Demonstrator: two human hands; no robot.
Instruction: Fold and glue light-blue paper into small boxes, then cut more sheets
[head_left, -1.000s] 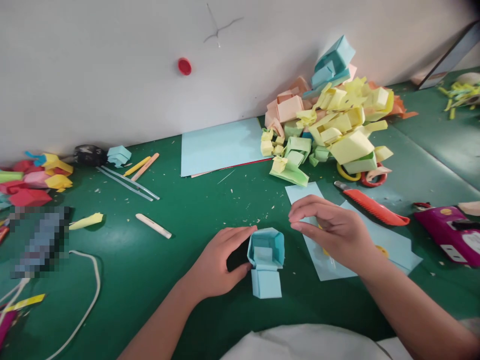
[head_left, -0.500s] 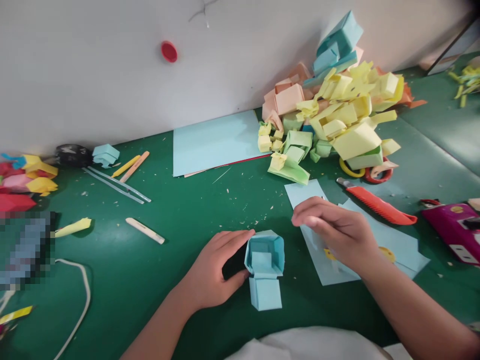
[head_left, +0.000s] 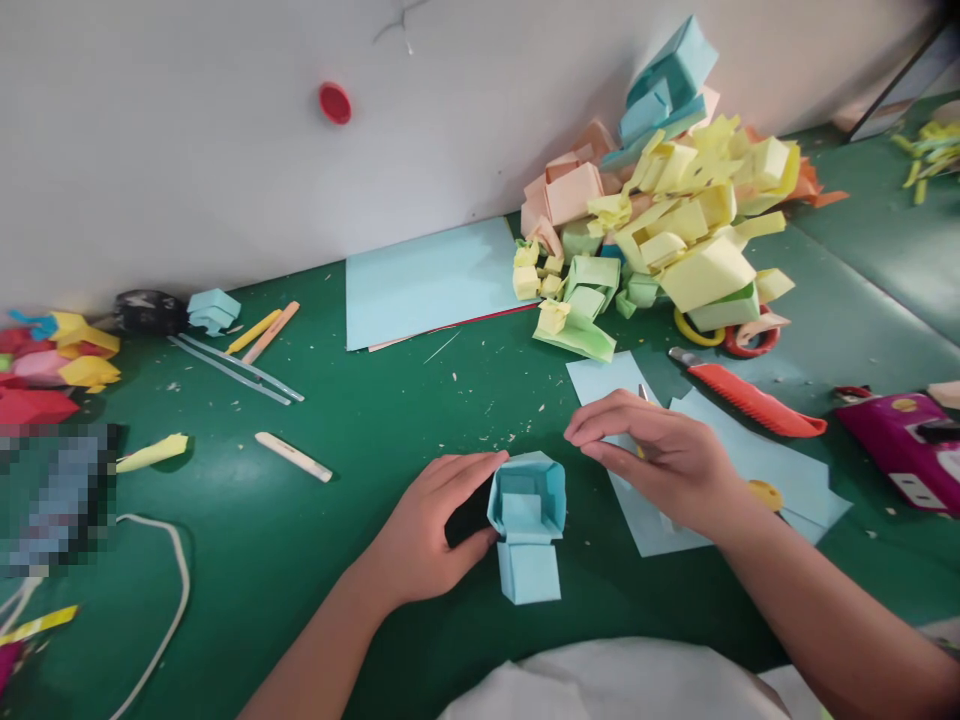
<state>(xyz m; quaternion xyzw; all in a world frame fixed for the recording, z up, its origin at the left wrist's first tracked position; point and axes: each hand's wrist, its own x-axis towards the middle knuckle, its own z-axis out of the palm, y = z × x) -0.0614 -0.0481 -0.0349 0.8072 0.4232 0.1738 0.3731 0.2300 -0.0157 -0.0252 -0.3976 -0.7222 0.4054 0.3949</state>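
Observation:
A small folded light-blue paper box (head_left: 531, 570) stands on the table in front of me, its upper part open toward me and a square block below. My left hand (head_left: 431, 535) holds it by the left side, fingertips at the upper edge and thumb lower down. To the box's right, my right hand (head_left: 656, 450) hovers with thumb and fingers drawn together; whatever is between them, if anything, cannot be made out. Beneath that hand lie light-blue paper sheets (head_left: 630, 525) and a yellow-handled tool (head_left: 765, 494), mostly covered by the hand and wrist.
Folded paper pieces (head_left: 705, 265) are heaped against the wall at back right. A red utility knife (head_left: 757, 397) lies before them, near scissors handles (head_left: 699, 330). Blue sheets (head_left: 435, 290) rest at the back. A pale stick (head_left: 292, 456) and a white cord (head_left: 180, 570) are on the left.
My right hand has shifted slightly left, nearer the box. My left hand keeps the same hold, and the view has moved a little.

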